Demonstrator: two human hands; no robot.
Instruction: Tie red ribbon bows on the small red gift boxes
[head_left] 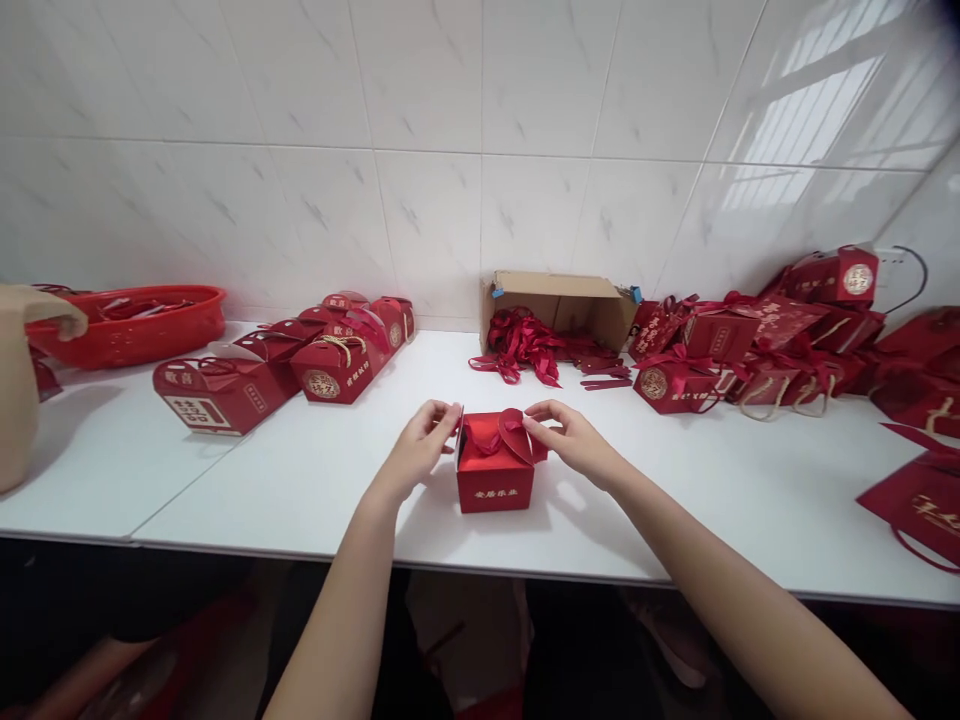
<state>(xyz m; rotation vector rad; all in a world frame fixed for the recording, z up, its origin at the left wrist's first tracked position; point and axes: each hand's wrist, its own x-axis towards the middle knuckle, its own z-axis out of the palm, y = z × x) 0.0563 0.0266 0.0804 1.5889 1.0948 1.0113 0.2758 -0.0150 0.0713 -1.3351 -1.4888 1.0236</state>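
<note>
A small red gift box (495,488) with gold lettering on its front stands upright on the white table before me. Its top flaps are partly raised, and a red ribbon (482,440) runs across the top. On the left side, my left hand (421,448) pinches the edge of the box's side flap between thumb and fingers. My right hand (576,442) grips the rounded flap on the other side, thumb in front and fingers behind. Whether the right fingertips also hold ribbon is hidden.
An open cardboard box (559,283) spills red ribbons (523,340) at the back. Finished-looking red boxes (675,385) are piled right, and more boxes (225,395) stand left near a red basin (142,335). The white table's (300,510) front edge runs below my forearms.
</note>
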